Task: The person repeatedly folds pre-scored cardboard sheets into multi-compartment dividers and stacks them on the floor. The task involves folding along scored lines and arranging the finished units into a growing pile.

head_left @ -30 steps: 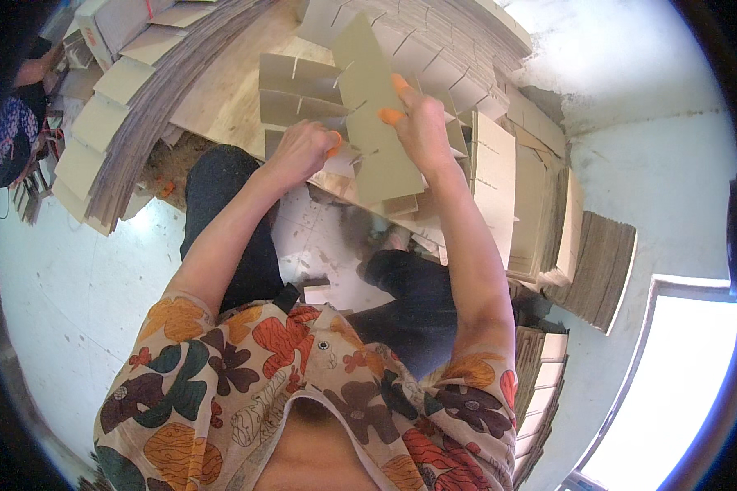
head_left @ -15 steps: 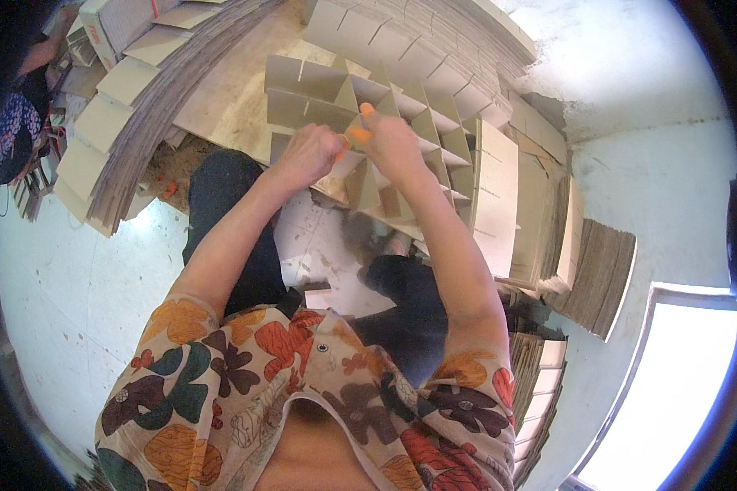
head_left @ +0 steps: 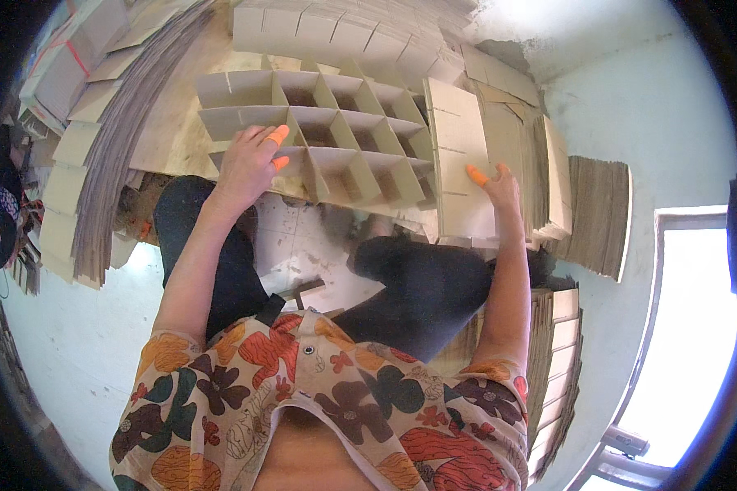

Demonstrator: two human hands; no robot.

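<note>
A cardboard divider grid (head_left: 336,119) of interlocked tan strips stands with its square cells upward in front of me. My left hand (head_left: 250,159) is at its near left corner, thumb and forefinger apart, both wearing orange finger covers. To the right, my right hand (head_left: 499,190) has its orange-covered thumb on the face of a slotted cardboard strip (head_left: 458,155) and its other fingers about the strip's right edge. Part of those fingers is hidden. The strip lies uppermost beside the grid's right end.
Long rows of stacked cardboard strips (head_left: 336,37) stand behind the grid, with another row (head_left: 110,135) on the left. More bundles (head_left: 594,213) lean by the right wall. A box (head_left: 78,61) stands far left, near another person (head_left: 0,204). My knees are below the work surface.
Both hands have left the middle of the grid and moved apart. The left is now at the grid's near left corner, the right at the slotted strip. The view has shifted right.
</note>
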